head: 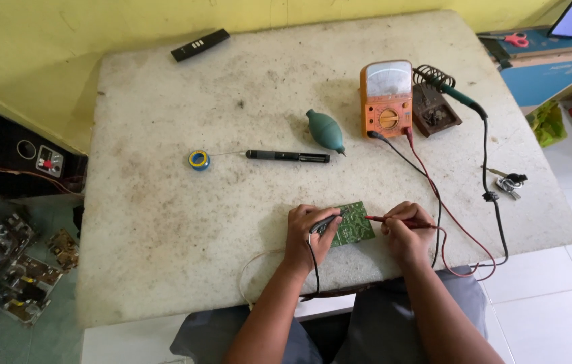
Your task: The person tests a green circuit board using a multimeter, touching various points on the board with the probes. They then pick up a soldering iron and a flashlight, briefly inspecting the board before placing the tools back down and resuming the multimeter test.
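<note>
A small green circuit board (pixel 354 225) lies near the table's front edge. My left hand (pixel 306 234) holds a black test probe (pixel 325 223) whose tip rests on the board's left side. Gripped in my right hand (pixel 404 228) is a red test probe (pixel 383 219), pointing at the board's right edge. Black and red leads (pixel 427 176) run from the probes back to an orange analogue multimeter (pixel 386 98) standing at the back right.
On the worn white table (pixel 164 202) lie a solder spool (pixel 199 160), a black pen-like tool (pixel 288 156), a teal rubber blower bulb (pixel 325 130) and a dark remote (pixel 199 44). A soldering iron in its stand (pixel 437 101) and keys (pixel 508 183) are at the right. Electronic parts (pixel 16 263) sit on the floor at the left.
</note>
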